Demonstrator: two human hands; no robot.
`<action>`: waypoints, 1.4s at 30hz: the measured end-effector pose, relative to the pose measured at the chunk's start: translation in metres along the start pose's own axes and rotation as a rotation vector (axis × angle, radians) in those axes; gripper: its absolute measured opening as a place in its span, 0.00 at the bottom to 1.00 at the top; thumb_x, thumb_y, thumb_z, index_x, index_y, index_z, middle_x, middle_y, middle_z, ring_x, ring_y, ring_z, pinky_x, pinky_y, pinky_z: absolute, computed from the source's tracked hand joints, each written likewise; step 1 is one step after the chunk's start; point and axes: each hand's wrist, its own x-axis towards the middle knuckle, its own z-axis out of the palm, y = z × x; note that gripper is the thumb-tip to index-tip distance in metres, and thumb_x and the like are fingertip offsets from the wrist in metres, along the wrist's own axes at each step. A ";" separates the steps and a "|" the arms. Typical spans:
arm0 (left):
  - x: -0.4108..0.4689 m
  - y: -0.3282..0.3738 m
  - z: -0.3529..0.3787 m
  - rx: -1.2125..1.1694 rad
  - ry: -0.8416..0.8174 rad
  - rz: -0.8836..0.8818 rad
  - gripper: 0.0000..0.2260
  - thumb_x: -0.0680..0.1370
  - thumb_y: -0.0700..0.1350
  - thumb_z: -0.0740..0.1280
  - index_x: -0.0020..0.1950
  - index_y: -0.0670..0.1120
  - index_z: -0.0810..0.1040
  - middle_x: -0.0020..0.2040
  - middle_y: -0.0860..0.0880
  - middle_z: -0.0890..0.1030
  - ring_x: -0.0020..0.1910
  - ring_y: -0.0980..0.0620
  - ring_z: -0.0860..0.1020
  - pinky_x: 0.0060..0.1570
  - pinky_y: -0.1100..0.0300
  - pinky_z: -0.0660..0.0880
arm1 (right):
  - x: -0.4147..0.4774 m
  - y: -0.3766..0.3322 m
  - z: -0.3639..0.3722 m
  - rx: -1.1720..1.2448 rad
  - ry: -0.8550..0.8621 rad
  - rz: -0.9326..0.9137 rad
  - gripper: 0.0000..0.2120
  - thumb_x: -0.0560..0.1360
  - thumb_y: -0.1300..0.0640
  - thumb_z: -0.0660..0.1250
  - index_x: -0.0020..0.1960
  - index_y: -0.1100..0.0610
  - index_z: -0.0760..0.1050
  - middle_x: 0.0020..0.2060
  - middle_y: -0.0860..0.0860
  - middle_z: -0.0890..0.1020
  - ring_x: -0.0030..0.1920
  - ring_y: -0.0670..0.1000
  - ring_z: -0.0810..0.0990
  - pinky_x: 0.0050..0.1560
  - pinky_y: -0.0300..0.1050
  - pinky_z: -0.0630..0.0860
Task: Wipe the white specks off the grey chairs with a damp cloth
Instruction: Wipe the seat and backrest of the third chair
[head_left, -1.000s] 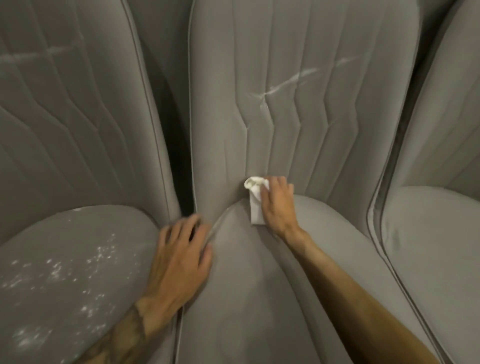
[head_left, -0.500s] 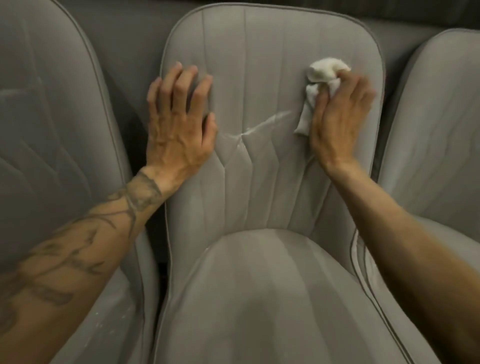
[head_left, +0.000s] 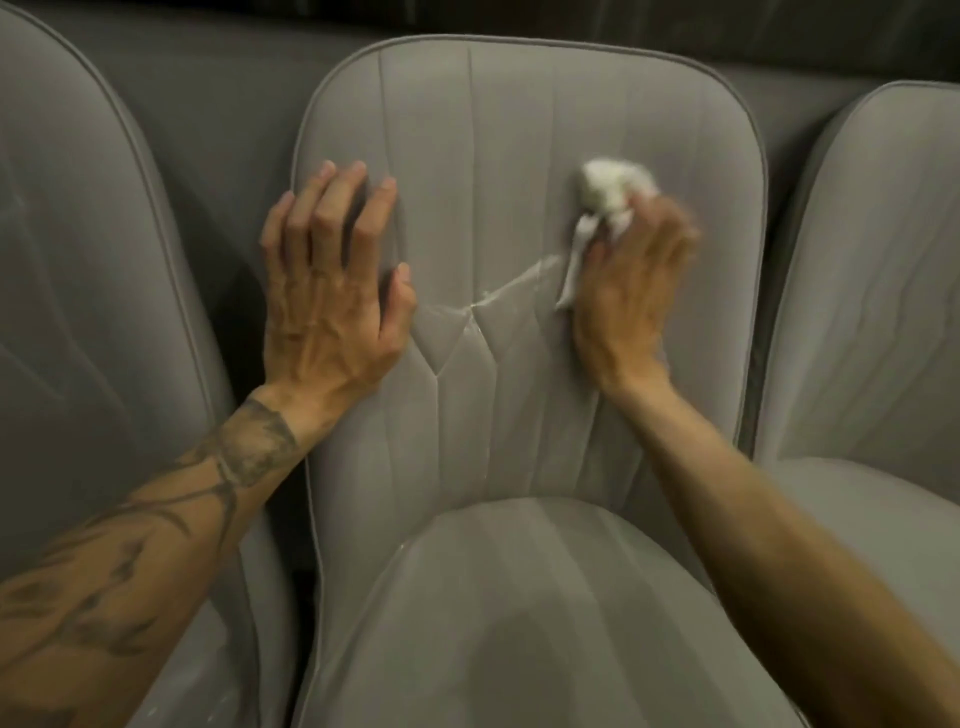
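Cloth (head_left: 605, 192) against grey chair (head_left: 519, 119) backrest

- We face the middle chair (head_left: 519, 130); the left chair (head_left: 78, 260) stands at its 9 o'clock and the right chair (head_left: 872, 260) at its 3 o'clock.
- Our left hand (head_left: 332, 291) lies on the middle chair's back at its 9 o'clock edge.
- Our right hand (head_left: 634, 291) holds the cloth (head_left: 608, 192) against that back, toward 3 o'clock.
- The streak (head_left: 509, 293) lies between our hands.
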 end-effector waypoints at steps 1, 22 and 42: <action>0.000 -0.001 0.000 -0.001 0.001 0.005 0.27 0.82 0.49 0.63 0.81 0.43 0.66 0.78 0.38 0.68 0.79 0.39 0.62 0.79 0.40 0.58 | -0.022 -0.002 -0.004 0.040 -0.119 -0.109 0.19 0.83 0.51 0.59 0.67 0.63 0.72 0.61 0.62 0.76 0.58 0.61 0.74 0.61 0.54 0.67; 0.000 0.001 0.002 -0.057 0.034 -0.085 0.27 0.81 0.46 0.65 0.79 0.41 0.67 0.78 0.37 0.69 0.79 0.38 0.66 0.78 0.43 0.64 | 0.036 -0.007 0.012 -0.065 0.089 0.047 0.20 0.83 0.47 0.57 0.64 0.61 0.73 0.57 0.60 0.78 0.55 0.60 0.74 0.59 0.52 0.65; 0.000 0.003 -0.002 -0.032 0.003 -0.083 0.28 0.80 0.46 0.66 0.79 0.40 0.66 0.79 0.37 0.68 0.80 0.37 0.65 0.78 0.43 0.63 | 0.016 0.001 0.004 -0.010 -0.149 -0.507 0.13 0.83 0.49 0.58 0.62 0.55 0.67 0.53 0.62 0.78 0.51 0.58 0.68 0.51 0.54 0.63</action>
